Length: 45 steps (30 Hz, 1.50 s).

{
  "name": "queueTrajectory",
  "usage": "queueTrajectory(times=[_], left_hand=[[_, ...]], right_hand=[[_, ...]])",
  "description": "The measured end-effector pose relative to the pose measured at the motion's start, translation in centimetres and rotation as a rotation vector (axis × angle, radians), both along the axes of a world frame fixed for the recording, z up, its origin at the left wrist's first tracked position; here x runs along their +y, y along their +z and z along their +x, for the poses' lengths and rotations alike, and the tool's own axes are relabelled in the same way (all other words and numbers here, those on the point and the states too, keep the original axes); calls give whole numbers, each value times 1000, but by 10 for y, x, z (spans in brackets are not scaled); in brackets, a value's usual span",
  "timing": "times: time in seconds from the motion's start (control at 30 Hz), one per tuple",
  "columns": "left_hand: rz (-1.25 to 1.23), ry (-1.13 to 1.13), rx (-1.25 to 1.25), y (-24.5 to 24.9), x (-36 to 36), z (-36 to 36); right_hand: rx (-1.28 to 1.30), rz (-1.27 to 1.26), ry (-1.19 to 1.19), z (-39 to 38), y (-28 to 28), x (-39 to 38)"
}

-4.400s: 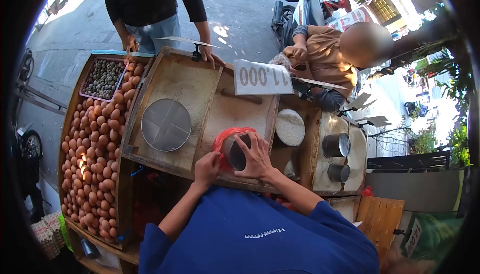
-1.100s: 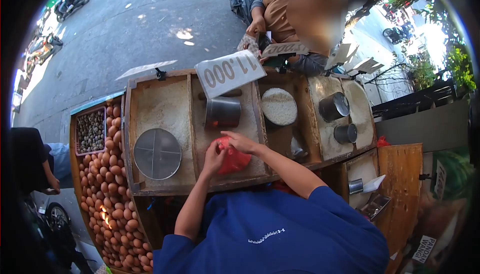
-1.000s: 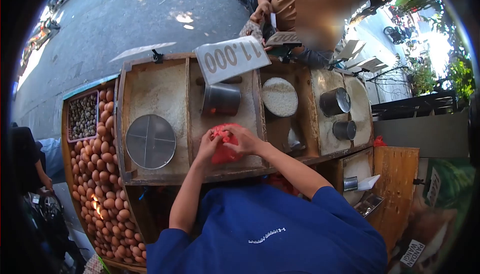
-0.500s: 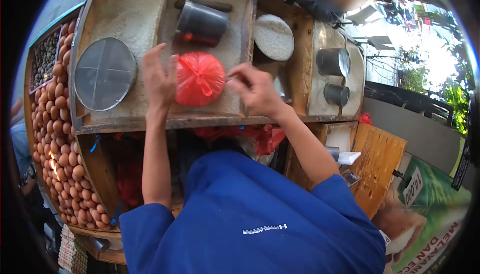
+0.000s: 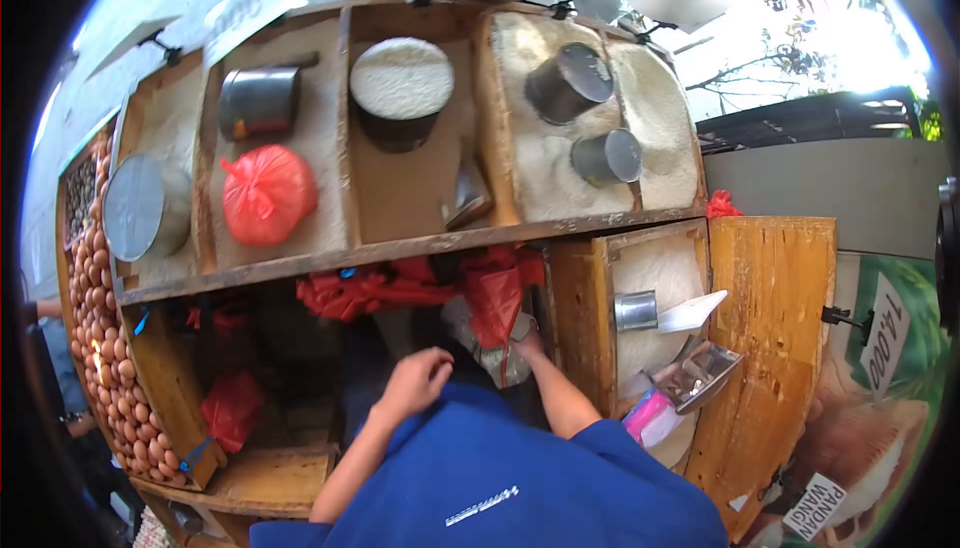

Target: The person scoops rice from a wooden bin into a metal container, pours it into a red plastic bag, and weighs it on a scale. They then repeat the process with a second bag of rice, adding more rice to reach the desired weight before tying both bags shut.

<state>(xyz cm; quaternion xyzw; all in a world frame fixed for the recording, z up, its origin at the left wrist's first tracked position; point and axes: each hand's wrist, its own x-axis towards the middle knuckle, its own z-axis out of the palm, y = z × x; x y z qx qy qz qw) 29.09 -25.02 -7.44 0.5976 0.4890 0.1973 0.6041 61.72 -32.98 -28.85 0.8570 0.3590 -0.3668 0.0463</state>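
Note:
My left hand (image 5: pixel 418 380) is in front of my blue shirt, its fingers curled in loosely with nothing visible in them. Below the bin's front edge, my right hand (image 5: pixel 527 344) reaches to a clear plastic bag (image 5: pixel 505 363) beside a hanging red plastic bag (image 5: pixel 492 303); its fingertips are hidden there. A tied, filled red bag (image 5: pixel 268 196) rests on the grain in the second bin from the left, below a metal can (image 5: pixel 259 103). Neither hand touches it.
Wooden bins (image 5: pixel 420 246) hold grain, a full round container (image 5: pixel 402 83) and metal cups (image 5: pixel 570 83). Eggs (image 5: pixel 120 388) lie at the left. A lower right bin holds a cup (image 5: pixel 635 311) and white scoop (image 5: pixel 692 312), near a box (image 5: pixel 697 376) and wooden panel (image 5: pixel 770 328).
Both hands have left the tied red bag and come down towards my body, the right one to the plastic bags. The view has shifted right, showing more of the lower right bin.

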Motion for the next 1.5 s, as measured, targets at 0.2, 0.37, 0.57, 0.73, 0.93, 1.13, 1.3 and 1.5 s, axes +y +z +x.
queueTrajectory(times=[0.2,0.37,0.57,0.73,0.93,1.13,1.3,1.5], left_hand=[[-170,-23,62,-86,-39,80],[206,170,226,-179,-42,136],[-281,176,-160,-161,-40,182],[-906,537,-448,-145,-43,188],[368,372,695,-82,-11,136],[-59,68,-39,-44,19,166],[-84,52,-138,-35,23,169],[-650,299,-503,-62,16,179]], right_hand=[[-11,91,-44,-13,-34,43],[204,398,-57,-27,1,38],[197,494,3,4,72,36],[934,493,-555,19,114,56],[1217,489,-940,20,151,94],[755,570,-305,-11,160,96],[1026,510,-689,-15,202,93],[91,626,219,-28,212,27]])
